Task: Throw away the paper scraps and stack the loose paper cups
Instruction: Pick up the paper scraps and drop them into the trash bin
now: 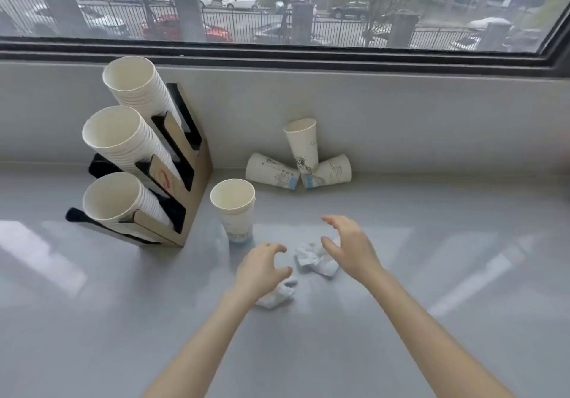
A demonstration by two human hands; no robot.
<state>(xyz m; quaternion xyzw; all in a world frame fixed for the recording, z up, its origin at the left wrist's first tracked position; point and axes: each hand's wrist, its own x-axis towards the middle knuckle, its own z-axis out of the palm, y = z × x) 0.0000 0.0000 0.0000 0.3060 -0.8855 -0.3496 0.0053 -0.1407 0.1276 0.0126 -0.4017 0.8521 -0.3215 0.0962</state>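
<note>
Scrap-clearing step is starting: left hand and right hand, both spread and empty, are hovering over two paper scraps on the counter, loose cups waiting by the wall; next, closing on scraps.

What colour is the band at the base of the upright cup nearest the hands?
Light blue, on the white upright cup; seen in the head view.

Left hand and right hand spread above two crumpled paper scraps, grey counter, upright cup stack, three loose cups near wall, cup holder left
</note>
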